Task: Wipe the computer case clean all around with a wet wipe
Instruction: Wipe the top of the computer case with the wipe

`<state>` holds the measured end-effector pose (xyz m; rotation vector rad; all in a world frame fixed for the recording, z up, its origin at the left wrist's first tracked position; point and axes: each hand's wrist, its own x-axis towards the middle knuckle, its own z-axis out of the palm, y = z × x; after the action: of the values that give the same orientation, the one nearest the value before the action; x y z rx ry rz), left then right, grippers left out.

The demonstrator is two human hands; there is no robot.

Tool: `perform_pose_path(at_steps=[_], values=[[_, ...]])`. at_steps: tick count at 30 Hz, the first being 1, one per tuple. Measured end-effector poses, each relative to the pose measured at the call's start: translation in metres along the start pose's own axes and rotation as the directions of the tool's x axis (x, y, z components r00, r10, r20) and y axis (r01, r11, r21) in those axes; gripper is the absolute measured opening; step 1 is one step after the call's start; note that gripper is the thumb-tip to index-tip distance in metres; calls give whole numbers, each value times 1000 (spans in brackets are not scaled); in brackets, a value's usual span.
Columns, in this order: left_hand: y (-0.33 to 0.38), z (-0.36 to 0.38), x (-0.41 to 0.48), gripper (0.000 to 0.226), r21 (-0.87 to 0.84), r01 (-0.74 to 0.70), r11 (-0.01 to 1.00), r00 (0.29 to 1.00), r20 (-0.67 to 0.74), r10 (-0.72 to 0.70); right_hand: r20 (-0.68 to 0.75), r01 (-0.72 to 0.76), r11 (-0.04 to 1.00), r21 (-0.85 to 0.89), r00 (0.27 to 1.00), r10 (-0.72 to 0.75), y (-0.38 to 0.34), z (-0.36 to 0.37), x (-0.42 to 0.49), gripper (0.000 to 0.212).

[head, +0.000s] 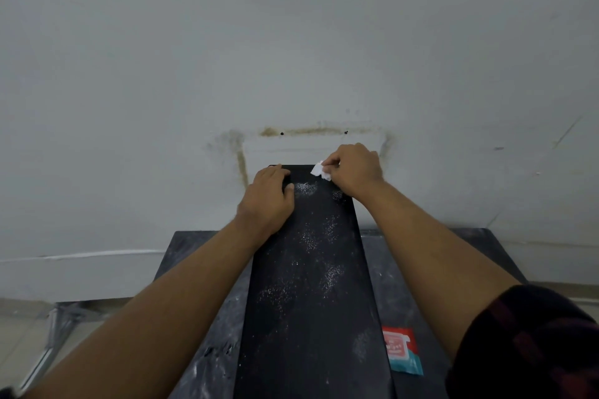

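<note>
stained grey wall (291, 42) backs a dark, smeared table (207, 350) where the black computer case (311, 301) stands, its long top panel running out toward both hands. the right hand (351, 168) pinches a crumpled white wet wipe (319, 170) between thumb and curled fingers; the wipe pokes out to that hand's left and touches the panel's far end. just left of it, the left hand (267, 201) lies on the same end, fingers bent over the far left corner, apparently steadying the case. pale dust specks (327, 275) scatter the panel from beside the left thumb back past both wrists, so wiping looks barely begun: at most the far strip by the right hand is being reached, with the rest of the top and every side seemingly left to do. a red-and-teal wipes packet (402, 350) lies on the table well behind the right hand, under that forearm.
</note>
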<state>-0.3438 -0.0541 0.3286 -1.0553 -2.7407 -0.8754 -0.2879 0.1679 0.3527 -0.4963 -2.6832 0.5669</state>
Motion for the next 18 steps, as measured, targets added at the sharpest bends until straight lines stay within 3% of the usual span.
perform_pose_path(at_steps=[4, 7, 12, 16, 18], values=[[0, -1, -2, 47, -24, 7, 1000, 1000, -8, -7, 108, 133, 984, 121, 983, -146, 2, -3, -3, 5], [0, -2, -3, 47, -29, 10, 1000, 1000, 2, -10, 26, 67, 992, -108, 998, -65, 6, -12, -2, 9], [2, -2, -3, 46, -38, 13, 999, 1000, -18, -13, 91, 195, 980, 44, 976, -198, 11, -10, -9, 9], [5, -4, -3, 47, -43, 13, 999, 1000, -14, -13, -13, 68, 997, -46, 998, -69, 19, -13, -5, 11], [7, -5, -4, 48, -39, 14, 999, 1000, -12, -14, 38, 116, 992, 45, 992, -117, 18, -11, -4, 10]])
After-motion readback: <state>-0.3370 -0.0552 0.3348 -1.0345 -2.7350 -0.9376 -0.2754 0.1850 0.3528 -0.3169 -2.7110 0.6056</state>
